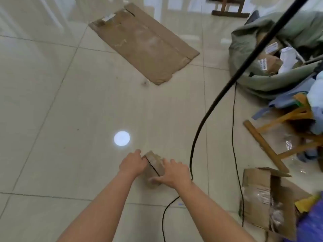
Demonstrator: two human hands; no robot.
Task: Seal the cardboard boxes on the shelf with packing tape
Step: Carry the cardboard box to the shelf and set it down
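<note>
We note left forearm [97, 206] and right forearm [215, 212], both bare as far as frame edge. Left hand [132, 165], right hand [174, 173] likewise bare. Blur hides finer detail.

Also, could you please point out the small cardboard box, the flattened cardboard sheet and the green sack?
small cardboard box [155, 162], head view, top flap right of the seam.
flattened cardboard sheet [145, 43], head view, middle of its face.
green sack [244, 43], head view, its left outer wall.

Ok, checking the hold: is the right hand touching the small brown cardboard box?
Touching. In the head view the right hand lies against the small brown cardboard box, thumb at its near end, fingers along its right side.
</note>
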